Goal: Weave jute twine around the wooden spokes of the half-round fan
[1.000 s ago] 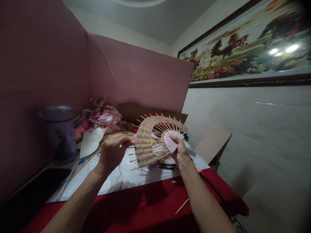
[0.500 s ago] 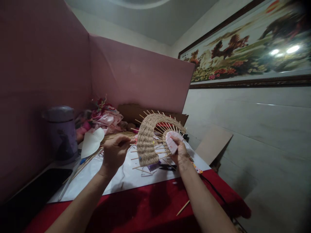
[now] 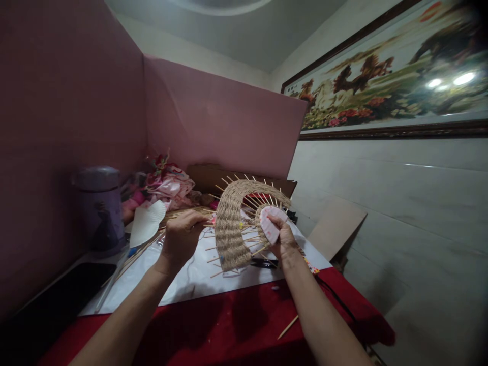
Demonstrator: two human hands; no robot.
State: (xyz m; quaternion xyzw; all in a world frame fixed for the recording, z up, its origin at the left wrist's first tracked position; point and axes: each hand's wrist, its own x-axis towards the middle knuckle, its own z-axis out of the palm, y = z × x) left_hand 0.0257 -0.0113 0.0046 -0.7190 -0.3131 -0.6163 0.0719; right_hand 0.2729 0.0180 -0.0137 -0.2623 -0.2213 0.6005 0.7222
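Note:
A half-round woven fan (image 3: 231, 223) of twisted tan cord on thin wooden sticks is held up over the table. Its sticks poke out past the outer edge and show bare in the gap near the centre. My right hand (image 3: 284, 238) grips the fan's white, pink-spotted centre pad (image 3: 270, 223), thumb on top. On the fan's left side, my left hand (image 3: 183, 231) has its thumb and fingers pinched together at the tip of one protruding stick. The fingers of that hand partly hide the stick's end.
A lilac flask (image 3: 99, 211), a dark phone (image 3: 72, 290) and white scalloped pieces (image 3: 147, 223) are at the left. Pink fabric (image 3: 173, 185) is heaped behind. A loose stick (image 3: 287, 327) lies on the red cloth (image 3: 213, 330). Pink panels (image 3: 221, 117) enclose the back and left.
The fan has turned slightly, its lower end dropping a little. My left hand's fingers have shifted at the stick tip. My right hand keeps its grip, and the view has shifted slightly.

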